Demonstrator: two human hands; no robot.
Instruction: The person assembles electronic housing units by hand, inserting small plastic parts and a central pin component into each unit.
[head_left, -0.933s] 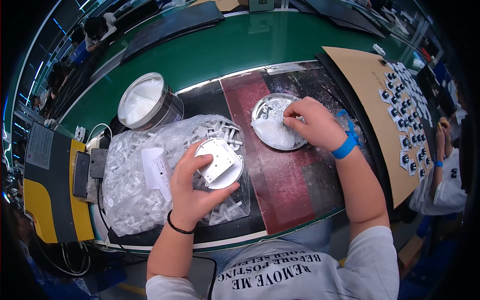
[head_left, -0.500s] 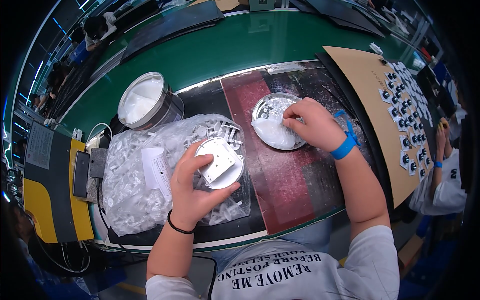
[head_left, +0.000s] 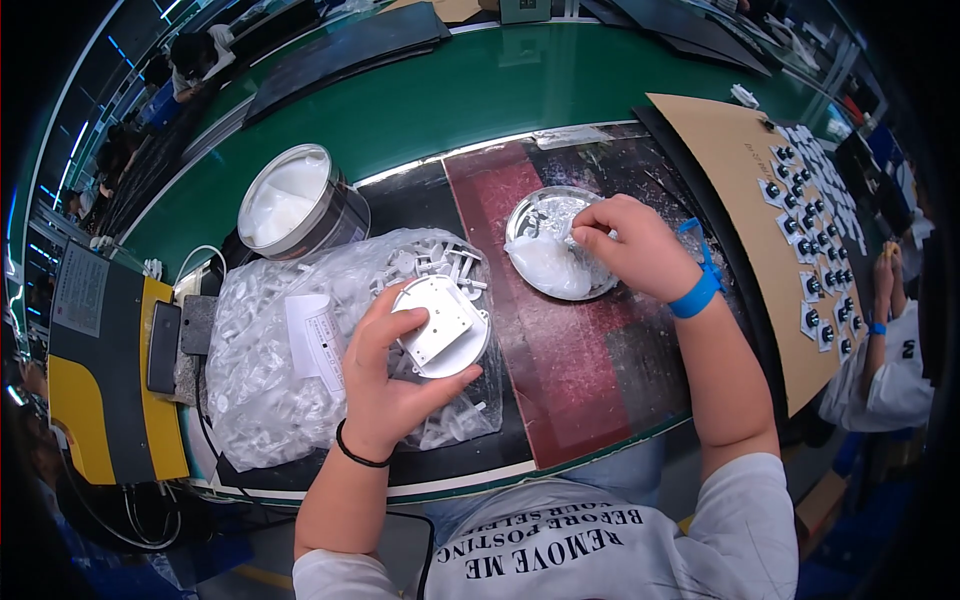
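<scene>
In my left hand is a round white plastic housing with a raised plate, gripped at its rim between thumb and fingers. My right hand is over a round metal dish, its thumb and forefinger pinched together. Whatever lies between those fingertips is too small to make out. White translucent grease, or something like it, fills the near part of the dish. Small clear pieces lie at its far side. Beneath my left hand spreads a clear plastic bag of white plastic parts.
A metal tin with white contents stands behind the bag. At the right, a cardboard sheet carries rows of small black-and-white parts. A yellow-and-grey machine and a phone are at the left. Another person's hands show far right.
My right hand has lifted slightly and shifted right over the dish, fingertips still together. My left hand and the white housing have stayed in place.
</scene>
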